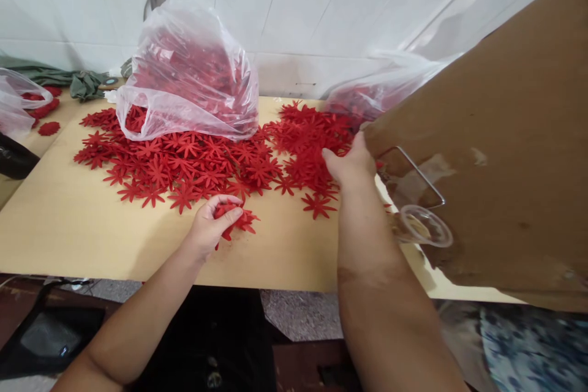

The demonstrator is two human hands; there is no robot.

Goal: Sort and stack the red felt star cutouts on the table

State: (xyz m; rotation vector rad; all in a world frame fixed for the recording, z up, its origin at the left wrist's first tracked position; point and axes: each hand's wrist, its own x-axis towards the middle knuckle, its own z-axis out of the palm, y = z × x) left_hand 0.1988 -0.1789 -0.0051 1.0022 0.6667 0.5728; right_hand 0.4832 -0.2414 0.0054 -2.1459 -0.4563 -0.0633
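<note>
My left hand (215, 226) is closed around a small bunch of red flower-shaped cutouts (245, 220), pinched between thumb and fingers just above the table front. My right hand (353, 162) reaches forward at the left corner of a large tilted brown board (505, 135). Its thumb is stretched out to the left, apart from the fingers, which are partly hidden at the board's edge. Beside that thumb lies a loose pile of red cutouts (312, 165). A wider pile (184, 165) spreads across the table's middle and left.
A clear plastic bag (193, 79) full of red pieces rests on the pile; another bag (376, 89) stands behind the board. A metal wire loop (420, 174) and clear plastic cup (426, 226) are at the board. A tiled wall (298, 6) backs the table (285, 257).
</note>
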